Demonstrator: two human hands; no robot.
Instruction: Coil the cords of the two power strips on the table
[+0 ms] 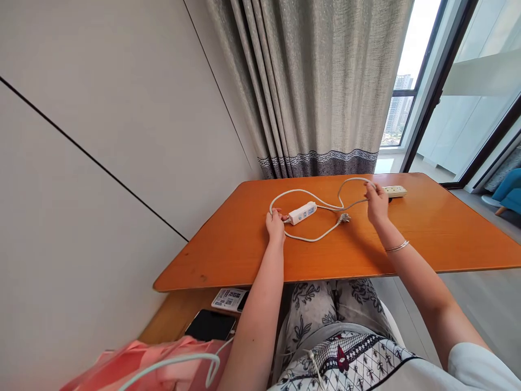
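Note:
My left hand [275, 224] is closed around a white power cord [301, 190], close to the end of a small white power strip [303, 213] that lies on the orange-brown table [228, 233]. Across the table, my right hand [376, 203] pinches a looped part of the cord, raised slightly above the surface. Between the hands the cord forms wide loops, and its plug [345, 218] rests on the wood right of the white strip. Just beyond my right hand sits a cream power strip [394, 191], partly hidden by the fingers.
A grey wall [101, 136] runs along the left, and a curtain [325, 87] hangs behind the table. On a lower surface at left lie a dark tablet or phone [211, 325], a white printed box [228, 299] and pink fabric [163, 361]. A blue chair [510, 190] stands far right.

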